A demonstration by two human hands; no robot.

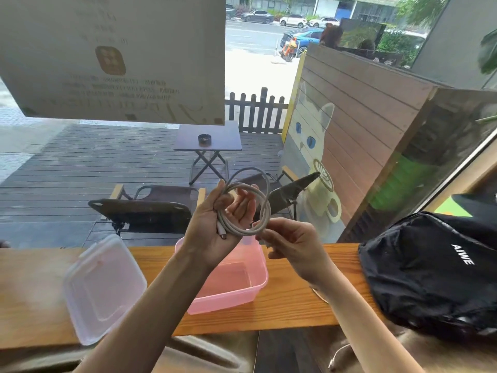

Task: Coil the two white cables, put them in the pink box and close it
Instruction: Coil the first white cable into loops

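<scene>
the left hand [217, 224] is raised above the counter [295, 305], palm up, its grip curled round a white cable [243, 208] that already sits in a few loops, one plug end hanging below the palm. the right hand [291, 244] is just beside it on the right, pinching the loose end of that same cable where it leaves the coil.

the step in hand looks like the last turn of the coil. to do it well, feed the tail round in the same direction as the loops already made, keep each turn about the same width, and let the left thumb clamp every new turn so the bundle doesn't spring open. tucking the end through the loops would probably help it hold once let go.

the pink box [242, 289] stands open on the counter right under the hands, nothing visible inside. its clear lid [105, 289] lies to the left of it. a second white cable [340, 355] seems to lie low at the near edge, below the counter, not yet coiled. a black bag [430, 270] sits at the right.
</scene>
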